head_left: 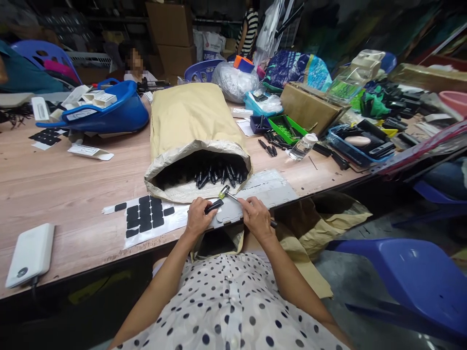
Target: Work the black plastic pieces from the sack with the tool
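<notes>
My left hand (197, 215) is closed on a small black plastic part (213, 206) at the table's near edge. My right hand (257, 217) grips the handle of a small hammer (225, 192), whose head hovers just above the black part. Both hands rest on a grey board (266, 189). Directly behind them lies a tan paper sack (189, 121) on its side, its open mouth full of several black parts (215, 175). A white sheet with black adhesive pads (146, 216) lies left of my left hand.
A white power bank (31, 253) sits at the near left. A blue tub (109, 112), green tray (286, 127), cardboard box (310, 109), clear bottle (302, 146) and trays of parts crowd the far side. A blue chair (412, 282) stands right. Two people are beyond the table.
</notes>
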